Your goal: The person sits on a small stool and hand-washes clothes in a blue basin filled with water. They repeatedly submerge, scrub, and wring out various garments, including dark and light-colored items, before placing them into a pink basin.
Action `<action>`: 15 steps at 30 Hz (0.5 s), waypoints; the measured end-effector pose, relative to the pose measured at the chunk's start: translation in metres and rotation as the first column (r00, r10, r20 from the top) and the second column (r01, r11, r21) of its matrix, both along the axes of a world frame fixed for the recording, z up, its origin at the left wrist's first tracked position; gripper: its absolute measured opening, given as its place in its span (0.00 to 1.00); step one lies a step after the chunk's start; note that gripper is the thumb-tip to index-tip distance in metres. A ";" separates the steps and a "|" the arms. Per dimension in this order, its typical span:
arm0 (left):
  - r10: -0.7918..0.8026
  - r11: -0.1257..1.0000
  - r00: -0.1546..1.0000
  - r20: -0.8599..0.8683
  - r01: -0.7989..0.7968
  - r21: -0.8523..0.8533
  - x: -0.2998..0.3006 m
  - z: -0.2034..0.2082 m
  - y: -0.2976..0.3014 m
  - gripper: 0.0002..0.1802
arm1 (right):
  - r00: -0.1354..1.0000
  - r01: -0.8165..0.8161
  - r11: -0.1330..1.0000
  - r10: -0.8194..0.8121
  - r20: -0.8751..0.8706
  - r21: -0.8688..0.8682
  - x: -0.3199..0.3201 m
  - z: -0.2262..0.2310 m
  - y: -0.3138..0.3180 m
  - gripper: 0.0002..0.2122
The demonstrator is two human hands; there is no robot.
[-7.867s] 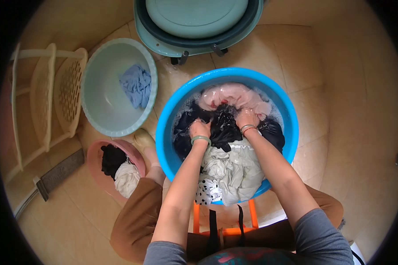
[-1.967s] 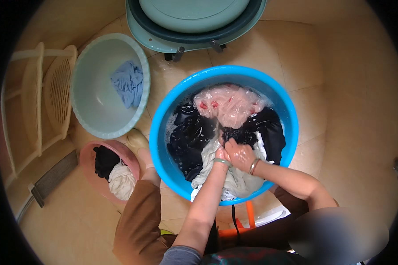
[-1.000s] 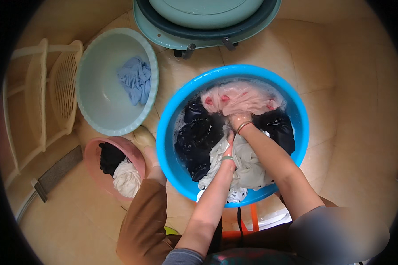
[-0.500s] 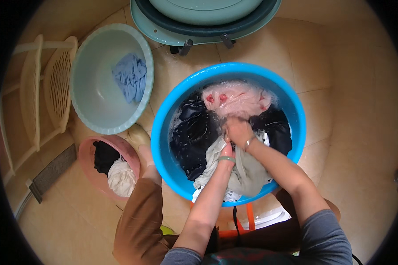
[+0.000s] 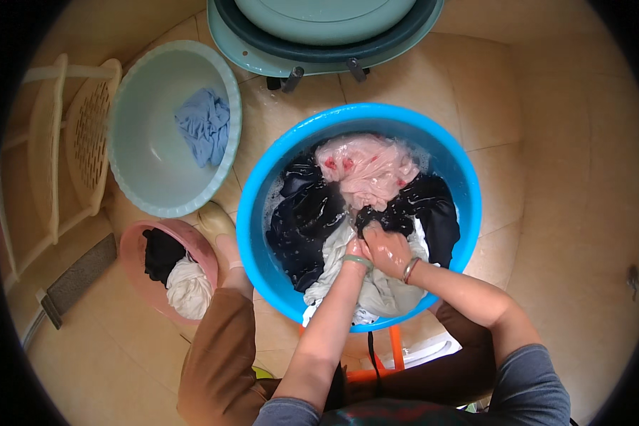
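A blue basin (image 5: 250, 280) of soapy water holds wet clothes. My left hand (image 5: 357, 248), with a green bangle at its wrist, is closed on a pale grey garment (image 5: 397, 295) lying over the basin's near side. Pressed against it, my right hand (image 5: 389, 252), with a silver bangle, is curled on the same garment; its fingertips are partly hidden. Just beyond my knuckles lies black wet cloth (image 5: 426, 202). A pink garment with red patches (image 5: 369, 167) is bunched at the far side, and a dark navy garment (image 5: 305, 220) fills the left.
A pale green basin (image 5: 142, 163) with a blue cloth (image 5: 204, 126) stands at far left. Nearer is a pink basin (image 5: 138, 266) with black and white clothes. A plastic rack (image 5: 57, 149) lines the left wall; a folded teal tub (image 5: 326, 53) stands beyond the blue basin.
Both hands have drawn back toward me from the pink garment's near edge. Black cloth now shows between them and the pink garment. The whole view has shifted slightly.
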State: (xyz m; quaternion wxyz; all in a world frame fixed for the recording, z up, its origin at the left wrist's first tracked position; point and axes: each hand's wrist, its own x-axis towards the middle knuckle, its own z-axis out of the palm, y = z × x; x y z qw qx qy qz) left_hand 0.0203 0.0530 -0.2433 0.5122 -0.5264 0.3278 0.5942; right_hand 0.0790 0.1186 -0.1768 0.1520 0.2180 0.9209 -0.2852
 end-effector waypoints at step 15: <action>0.162 0.902 0.945 0.283 -0.258 0.345 0.012 -0.054 -0.027 0.28 | 0.990 0.038 0.998 -0.032 0.138 -0.043 -0.039 -0.014 0.021 0.12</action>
